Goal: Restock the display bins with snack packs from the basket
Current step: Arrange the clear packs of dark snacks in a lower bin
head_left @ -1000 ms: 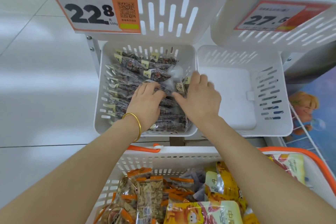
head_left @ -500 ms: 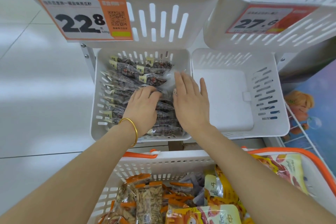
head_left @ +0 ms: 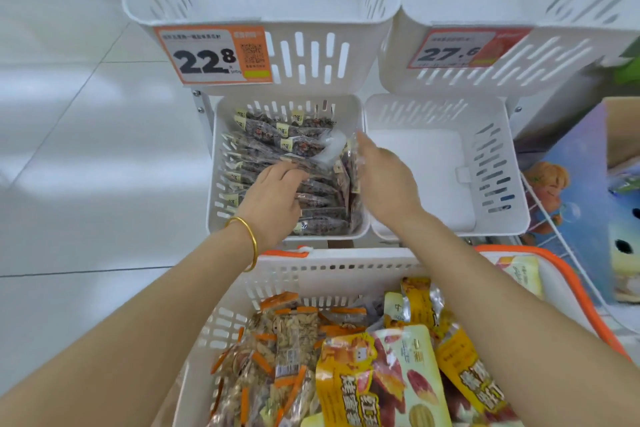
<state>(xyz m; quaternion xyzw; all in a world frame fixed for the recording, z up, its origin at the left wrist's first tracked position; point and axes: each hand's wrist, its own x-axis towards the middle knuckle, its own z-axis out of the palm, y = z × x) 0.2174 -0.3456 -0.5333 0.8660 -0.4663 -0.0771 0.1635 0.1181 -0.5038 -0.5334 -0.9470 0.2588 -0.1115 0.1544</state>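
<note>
Risk: the slick dark snack packs (head_left: 277, 139) stood on edge by the right wall of the lower left bin (head_left: 212, 184) may topple if pressed unevenly. Left hand (head_left: 273, 198) lies flat on the stack and right hand (head_left: 388, 180) presses straight-fingered against its side, neither grasping. More packs sit in the basket (head_left: 339, 260) below.

White slotted display bins (head_left: 450, 107), orange-rimmed white basket (head_left: 346, 270), yellow snack packs (head_left: 381, 381), orange-and-white price tags (head_left: 213, 55), gold bangle (head_left: 249, 239).
</note>
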